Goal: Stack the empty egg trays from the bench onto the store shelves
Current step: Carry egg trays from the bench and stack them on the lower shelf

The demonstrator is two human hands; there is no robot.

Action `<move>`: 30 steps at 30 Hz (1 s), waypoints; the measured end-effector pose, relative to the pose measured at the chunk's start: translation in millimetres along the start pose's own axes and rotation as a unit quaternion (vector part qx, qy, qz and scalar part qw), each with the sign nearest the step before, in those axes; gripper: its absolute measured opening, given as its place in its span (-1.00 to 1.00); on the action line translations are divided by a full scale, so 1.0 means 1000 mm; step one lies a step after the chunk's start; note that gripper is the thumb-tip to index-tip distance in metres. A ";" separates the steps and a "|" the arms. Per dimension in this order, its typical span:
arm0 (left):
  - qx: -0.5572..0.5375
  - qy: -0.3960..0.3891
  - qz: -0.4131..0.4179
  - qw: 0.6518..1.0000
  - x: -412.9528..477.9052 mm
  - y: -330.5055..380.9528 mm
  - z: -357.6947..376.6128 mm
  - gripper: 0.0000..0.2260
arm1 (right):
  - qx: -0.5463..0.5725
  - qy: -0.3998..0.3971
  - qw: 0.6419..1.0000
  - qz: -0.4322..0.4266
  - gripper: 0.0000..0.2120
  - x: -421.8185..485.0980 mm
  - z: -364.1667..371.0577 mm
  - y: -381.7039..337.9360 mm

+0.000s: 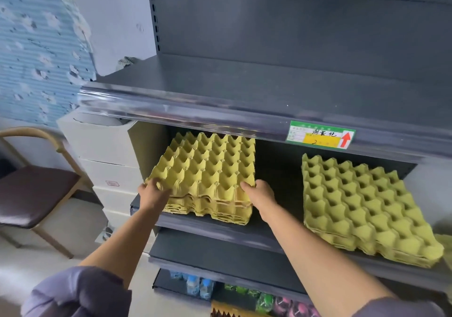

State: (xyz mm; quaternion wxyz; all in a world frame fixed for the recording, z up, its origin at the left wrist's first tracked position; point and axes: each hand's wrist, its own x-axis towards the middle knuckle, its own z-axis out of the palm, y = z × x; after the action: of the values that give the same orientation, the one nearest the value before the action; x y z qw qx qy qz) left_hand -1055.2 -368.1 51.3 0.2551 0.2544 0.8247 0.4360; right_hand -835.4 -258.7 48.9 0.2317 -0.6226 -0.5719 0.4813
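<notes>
A yellow egg tray [208,167] lies tilted on top of a short stack of yellow trays [215,210] on the left part of a dark shelf [269,233]. My left hand [152,192] grips the top tray's near left corner. My right hand [258,192] grips its near right corner. A second stack of yellow trays [362,209] sits on the same shelf to the right, overhanging the front edge. The bench is out of view.
An upper dark shelf [244,89] sits above, with a green and yellow price label [320,134] on its front rail. White boxes [107,160] stand left of the shelving, a chair [31,184] further left. Water bottles [199,286] and packaged goods sit on the bottom shelf.
</notes>
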 end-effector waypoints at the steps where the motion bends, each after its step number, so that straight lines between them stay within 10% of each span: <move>1: 0.025 -0.012 -0.002 1.000 0.002 -0.004 0.001 -0.55 | -0.040 -0.011 0.999 0.003 -0.70 0.000 0.002 0.002; 30: 0.255 -0.026 0.202 0.945 -0.014 -0.003 0.021 -0.52 | 0.063 0.014 0.997 -0.038 -0.78 -0.007 0.012 0.007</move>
State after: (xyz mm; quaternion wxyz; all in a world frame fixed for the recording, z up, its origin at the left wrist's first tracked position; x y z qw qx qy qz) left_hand -1031.9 -365.9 41.4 0.1098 0.4834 0.8328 0.2466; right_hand -841.5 -270.1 40.7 0.2970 -0.5910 -0.5605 0.4984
